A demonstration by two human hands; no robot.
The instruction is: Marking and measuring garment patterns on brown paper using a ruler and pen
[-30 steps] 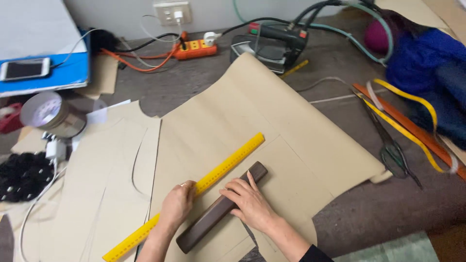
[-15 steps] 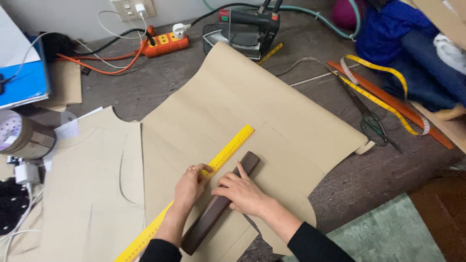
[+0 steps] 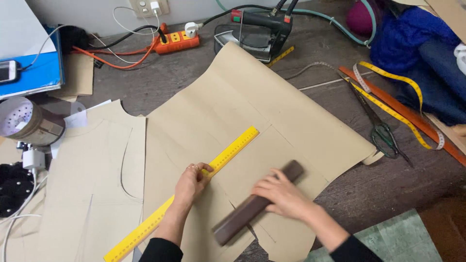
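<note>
Left hand (image 3: 190, 182) pins ruler (image 3: 187, 201) flat on paper (image 3: 252, 111); right hand (image 3: 281, 196) grip closed on bar (image 3: 257, 204). Scissors (image 3: 381, 128), iron (image 3: 259, 29) lie apart on desk (image 3: 194, 77).

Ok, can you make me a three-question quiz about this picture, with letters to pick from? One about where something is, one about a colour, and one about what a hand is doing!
1. Where are the scissors?
A. On the bare table right of the tan paper
B. On the blue folder
C. Under the iron

2. What colour is the long ruler?
A. Green
B. Yellow
C. White

3. What is the right hand doing?
A. Holding a phone
B. Hanging in the air
C. Resting on the dark brown bar

Answers: 1 A, they lie on the table just past the tan paper edge. 2 B, it is bright yellow under the left hand. 3 C, its fingers lie across the bar.
</note>
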